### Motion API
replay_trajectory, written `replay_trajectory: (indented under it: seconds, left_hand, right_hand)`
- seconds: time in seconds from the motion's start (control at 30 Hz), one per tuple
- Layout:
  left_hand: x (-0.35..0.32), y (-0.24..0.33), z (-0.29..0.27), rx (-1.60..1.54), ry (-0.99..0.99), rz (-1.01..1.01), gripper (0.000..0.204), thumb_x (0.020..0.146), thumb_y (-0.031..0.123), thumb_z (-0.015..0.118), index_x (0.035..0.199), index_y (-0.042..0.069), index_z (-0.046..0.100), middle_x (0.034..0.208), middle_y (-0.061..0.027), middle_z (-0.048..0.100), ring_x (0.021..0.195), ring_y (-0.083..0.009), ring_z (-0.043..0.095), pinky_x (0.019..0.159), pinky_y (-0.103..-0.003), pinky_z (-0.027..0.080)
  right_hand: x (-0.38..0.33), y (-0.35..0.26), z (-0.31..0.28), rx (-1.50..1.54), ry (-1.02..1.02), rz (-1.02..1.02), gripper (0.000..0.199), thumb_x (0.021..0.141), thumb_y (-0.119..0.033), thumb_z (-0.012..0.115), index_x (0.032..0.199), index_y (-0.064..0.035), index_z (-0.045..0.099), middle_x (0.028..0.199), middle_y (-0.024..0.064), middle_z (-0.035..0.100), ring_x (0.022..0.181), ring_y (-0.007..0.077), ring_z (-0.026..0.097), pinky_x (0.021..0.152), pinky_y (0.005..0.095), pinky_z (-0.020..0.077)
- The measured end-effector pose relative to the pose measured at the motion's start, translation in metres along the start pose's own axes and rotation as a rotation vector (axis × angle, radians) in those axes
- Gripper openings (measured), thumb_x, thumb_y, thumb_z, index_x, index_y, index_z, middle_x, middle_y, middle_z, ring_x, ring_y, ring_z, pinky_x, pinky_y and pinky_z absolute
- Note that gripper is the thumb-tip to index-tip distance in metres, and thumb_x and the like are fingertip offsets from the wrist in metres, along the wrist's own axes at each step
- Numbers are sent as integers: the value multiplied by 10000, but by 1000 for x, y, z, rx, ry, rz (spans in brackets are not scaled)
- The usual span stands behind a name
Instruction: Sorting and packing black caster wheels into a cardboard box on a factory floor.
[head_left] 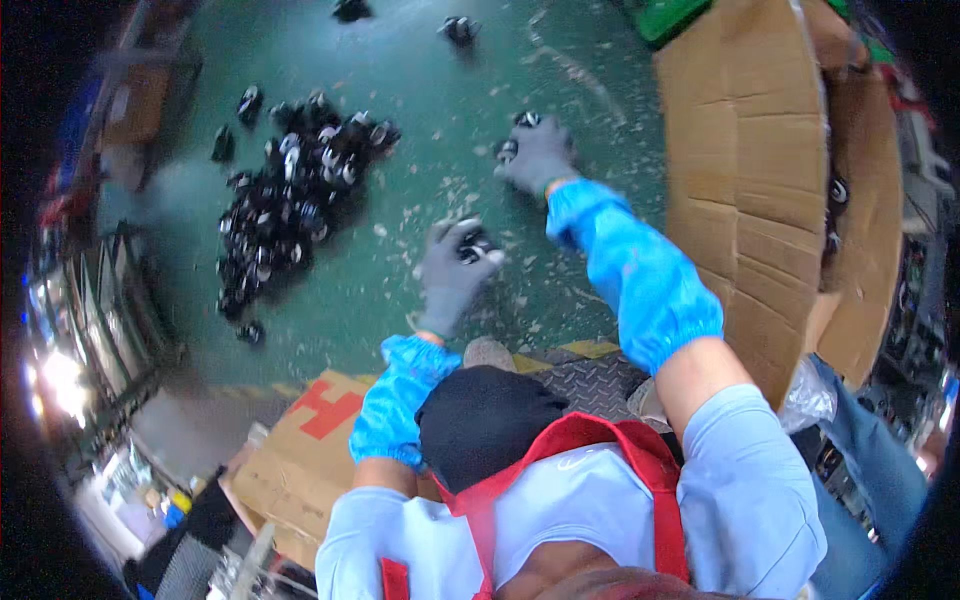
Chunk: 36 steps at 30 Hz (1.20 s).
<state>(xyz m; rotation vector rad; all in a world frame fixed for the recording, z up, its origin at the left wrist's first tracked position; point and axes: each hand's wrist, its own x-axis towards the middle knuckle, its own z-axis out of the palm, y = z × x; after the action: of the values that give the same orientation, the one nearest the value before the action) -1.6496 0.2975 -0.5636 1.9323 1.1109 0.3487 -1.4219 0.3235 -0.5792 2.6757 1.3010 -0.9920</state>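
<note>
My left hand, in a grey glove, is closed around a small black part with pale, shiny bits. Farther out and to the right, my right hand, gloved the same way, grips another black part at its fingertips. A second dark piece shows at the far side of that hand; whether it is held I cannot tell. Left of both hands, a heap of similar black parts with silvery rings lies on the green floor. Motion blurs the hands slightly.
A tall open cardboard box stands at the right, beside a green container edge. Another carton with a red mark sits at lower left. Stray black parts lie farther off. A patterned metal plate is near my feet.
</note>
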Motion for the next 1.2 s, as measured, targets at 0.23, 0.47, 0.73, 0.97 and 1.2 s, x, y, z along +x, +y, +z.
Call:
replay_trajectory:
  seconds: [0.23, 0.47, 0.73, 0.97, 1.2]
  left_hand:
    - [86, 164, -48, -521, -63, 511, 592, 643, 240, 872, 1157, 46, 652, 1187, -120, 583, 1099, -256, 591, 954, -376, 486]
    - [123, 401, 5, -628, -267, 1216, 579, 659, 497, 777, 1105, 130, 731, 1017, -191, 689, 955, -304, 674, 837, -429, 550]
    - [191, 174, -13, -180, 341, 504, 736, 748, 510, 746, 1304, 71, 546, 1267, -190, 553, 1146, -331, 554, 974, -456, 461]
    - [87, -194, -264, 438, 840, -821, 849, 789, 666, 627, 1316, 6, 531, 1296, -250, 553, 1274, -422, 485, 1079, -501, 385]
    - [57, -300, -366, -288, 549, -964, 898, 798, 728, 577, 1414, 79, 501, 1370, -228, 553, 1246, -379, 530, 1067, -455, 372]
  right_hand:
    - [-208, 52, -135, 470, 948, -97, 487, 620, -298, 904, 982, -78, 665, 1163, 124, 555, 1054, 254, 570, 890, 352, 487]
    - [-296, 151, -243, -137, 1339, 449, 569, 759, -306, 837, 1161, 46, 640, 1087, 201, 687, 1010, 290, 635, 876, 395, 511]
    - [-226, 78, -237, -625, 1215, -309, 264, 905, -89, 658, 1159, -16, 671, 1255, 195, 599, 1155, 249, 606, 911, 331, 548]
    - [-32, -50, -132, 810, 98, -185, 815, 837, -437, 732, 1485, -100, 372, 1360, 174, 502, 1212, 284, 525, 908, 378, 486]
    - [58, -178, -11, 823, -353, 64, 1107, 752, -595, 746, 1569, -198, 114, 1509, 175, 374, 1256, 350, 480, 849, 524, 482]
